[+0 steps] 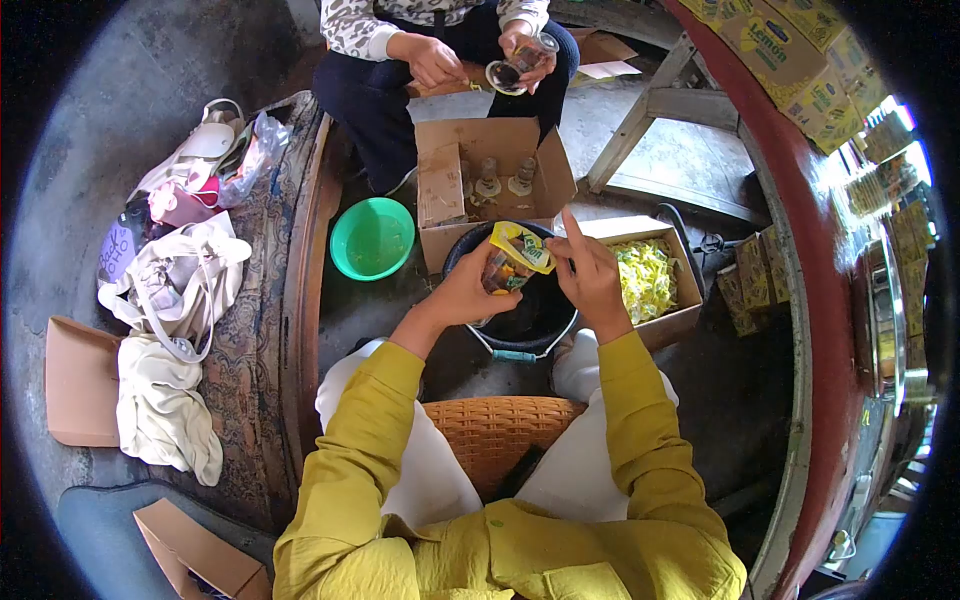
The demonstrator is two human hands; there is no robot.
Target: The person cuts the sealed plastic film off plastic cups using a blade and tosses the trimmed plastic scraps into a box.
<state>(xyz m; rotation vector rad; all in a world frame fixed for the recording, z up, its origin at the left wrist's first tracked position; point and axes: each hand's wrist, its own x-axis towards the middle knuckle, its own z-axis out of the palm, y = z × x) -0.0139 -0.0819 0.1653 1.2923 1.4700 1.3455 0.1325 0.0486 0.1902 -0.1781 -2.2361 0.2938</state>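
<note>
Now, in the left hand, a clear plastic cup with a yellow label is held, long axis tilted, over a round black bucket. By the cup's right edge, the right hand is raised, forefinger extended; its grip cannot be told.

left hand curled; right hand, forefinger extended

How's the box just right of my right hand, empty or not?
The box isn't empty: yellow pieces lie heaped inside its open top. How deep they go, I cannot tell.
</note>
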